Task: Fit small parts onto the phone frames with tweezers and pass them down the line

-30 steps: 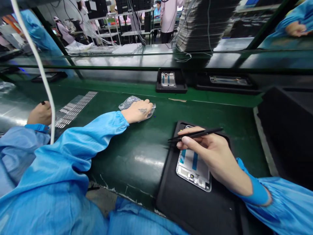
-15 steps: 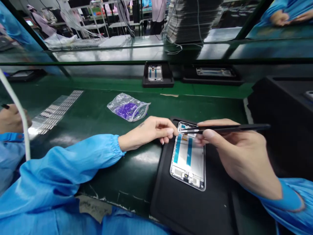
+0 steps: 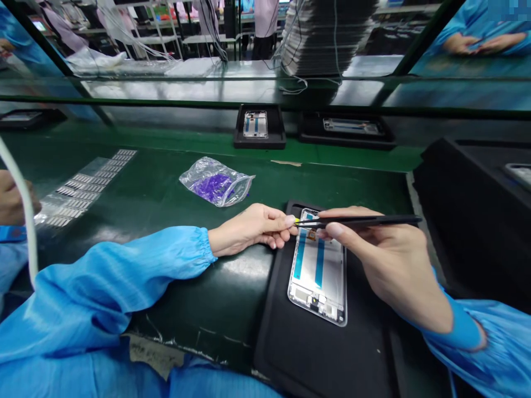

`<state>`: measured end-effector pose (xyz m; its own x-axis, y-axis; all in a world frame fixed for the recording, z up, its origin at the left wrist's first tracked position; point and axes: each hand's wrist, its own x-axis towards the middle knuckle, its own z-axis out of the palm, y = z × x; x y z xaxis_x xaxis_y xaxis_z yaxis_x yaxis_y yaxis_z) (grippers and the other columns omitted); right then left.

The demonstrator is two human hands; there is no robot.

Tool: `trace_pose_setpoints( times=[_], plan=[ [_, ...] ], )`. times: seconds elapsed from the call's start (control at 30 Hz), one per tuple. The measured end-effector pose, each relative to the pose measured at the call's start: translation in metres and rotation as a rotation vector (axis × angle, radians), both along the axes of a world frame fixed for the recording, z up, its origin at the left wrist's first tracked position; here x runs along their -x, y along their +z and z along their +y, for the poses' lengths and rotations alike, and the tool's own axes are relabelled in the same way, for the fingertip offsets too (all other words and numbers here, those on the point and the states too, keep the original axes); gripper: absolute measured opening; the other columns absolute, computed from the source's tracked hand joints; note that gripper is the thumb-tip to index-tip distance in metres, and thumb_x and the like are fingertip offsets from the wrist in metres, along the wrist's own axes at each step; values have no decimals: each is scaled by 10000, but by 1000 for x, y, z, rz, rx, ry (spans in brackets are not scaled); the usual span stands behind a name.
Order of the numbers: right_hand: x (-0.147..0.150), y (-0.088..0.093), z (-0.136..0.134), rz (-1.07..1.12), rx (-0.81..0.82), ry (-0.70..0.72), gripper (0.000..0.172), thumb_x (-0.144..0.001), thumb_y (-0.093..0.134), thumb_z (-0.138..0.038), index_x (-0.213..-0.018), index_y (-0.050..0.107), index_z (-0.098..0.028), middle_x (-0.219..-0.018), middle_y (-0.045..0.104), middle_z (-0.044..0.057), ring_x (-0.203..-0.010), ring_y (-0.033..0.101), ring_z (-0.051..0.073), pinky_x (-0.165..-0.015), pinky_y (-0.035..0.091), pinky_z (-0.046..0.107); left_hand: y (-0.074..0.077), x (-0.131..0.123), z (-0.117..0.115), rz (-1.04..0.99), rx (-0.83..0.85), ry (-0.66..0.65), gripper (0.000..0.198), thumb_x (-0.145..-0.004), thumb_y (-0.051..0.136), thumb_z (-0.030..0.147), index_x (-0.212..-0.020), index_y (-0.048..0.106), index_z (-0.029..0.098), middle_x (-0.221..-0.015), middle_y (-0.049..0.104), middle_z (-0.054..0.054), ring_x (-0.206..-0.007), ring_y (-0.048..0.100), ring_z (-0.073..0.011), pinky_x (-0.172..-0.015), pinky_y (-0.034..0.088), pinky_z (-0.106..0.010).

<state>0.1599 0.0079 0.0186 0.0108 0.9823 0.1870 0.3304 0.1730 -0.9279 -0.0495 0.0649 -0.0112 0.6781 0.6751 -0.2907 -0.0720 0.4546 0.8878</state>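
Observation:
My right hand [image 3: 394,265] grips black tweezers [image 3: 375,220], held nearly level with the tips pointing left. Those tips meet the fingers of my left hand [image 3: 253,229], whose thumb and forefinger are pinched together. A tiny yellow piece [image 3: 296,220] shows at this meeting point; its kind is too small to make out. Below both hands a silver phone frame [image 3: 309,265] with blue strips lies on a black foam tray [image 3: 315,354]. My hands hide part of the frame's upper end.
A clear zip bag of purple bits [image 3: 215,182] lies left of the tray. Sheets of small metallic pieces [image 3: 89,185] are farther left, near another person's hand [image 3: 14,199]. Black trays with phone frames [image 3: 259,141] stand at the back; a black foam block [image 3: 468,221] is at right.
My right hand and the tweezers have shifted left, the tips now at my left fingertips. The yellow piece has come into view there. My left fingers have closed more tightly.

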Motion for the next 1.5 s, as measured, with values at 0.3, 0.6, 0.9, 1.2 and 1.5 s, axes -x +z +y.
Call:
trace_pose_setpoints(
  times=[0.3,0.6,0.9,1.2,1.5],
  plan=[
    [-3,3,7,-107,-155,176,90,-875,723,-315,-933,777,-273,-948,735,5,-849,686,166,-736,536,281,0,3,6,-95,22,-122,430,-797,803,481,-791,626,89,-630,497,41,-498,409,-19,-451,267,-142],
    [1,17,8,-361,-362,381,180,-891,697,-203,-1041,732,-297,-948,729,4,-862,673,179,-741,524,309,7,1,8,47,6,-198,457,-748,819,497,-701,588,105,-540,445,66,-397,326,-1,-391,170,-151],
    [3,23,6,-405,-338,454,207,-887,696,-194,-1050,724,-320,-928,728,-6,-846,682,175,-726,529,302,10,0,8,115,9,-218,443,-742,823,481,-664,613,100,-517,460,55,-390,351,-7,-383,187,-150],
    [1,19,4,-433,-302,406,194,-881,706,-223,-1045,745,-318,-940,741,-10,-859,693,173,-750,540,299,8,-1,6,130,-28,-196,447,-730,824,493,-662,625,99,-500,472,54,-379,360,-17,-378,209,-156],
    [-7,17,8,-285,-168,168,106,-856,732,-359,-865,780,-264,-890,758,25,-810,708,201,-739,567,332,11,2,2,136,-127,-112,361,-1018,525,346,-805,657,86,-524,489,48,-409,414,-27,-415,285,-148]
  ],
)
